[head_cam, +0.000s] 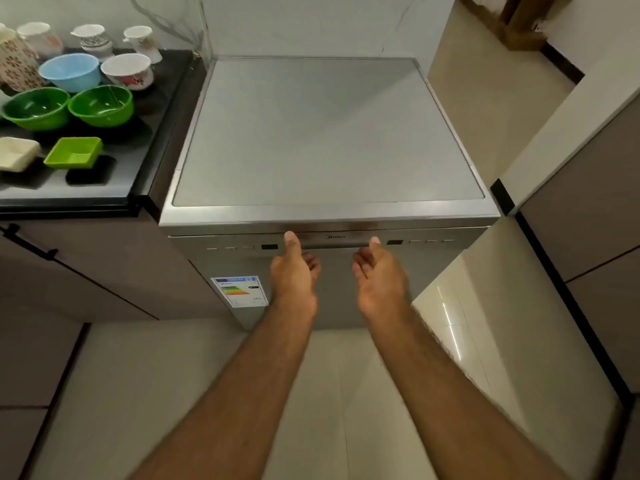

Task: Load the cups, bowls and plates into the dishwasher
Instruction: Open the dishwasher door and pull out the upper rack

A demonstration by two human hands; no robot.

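Note:
The silver dishwasher (325, 133) stands with its door shut, its handle bar (332, 244) running along the top of the front. My left hand (294, 271) and my right hand (379, 278) are palm-up just below the handle, thumbs raised to the bar's ends. The fingers are loosely curled under it and hold nothing. On the dark counter (145, 133) to the left stand two green bowls (100, 105), a blue bowl (69, 71), a white flowered bowl (128, 69), several patterned cups (90, 36), a green square dish (74, 152) and a cream dish (17, 154).
An energy label (240, 291) is stuck on the dishwasher's left front. Brown cabinets (86, 271) lie under the counter, and more cabinets (588, 220) stand on the right. Pale tiled floor (329, 393) spreads in front of the machine.

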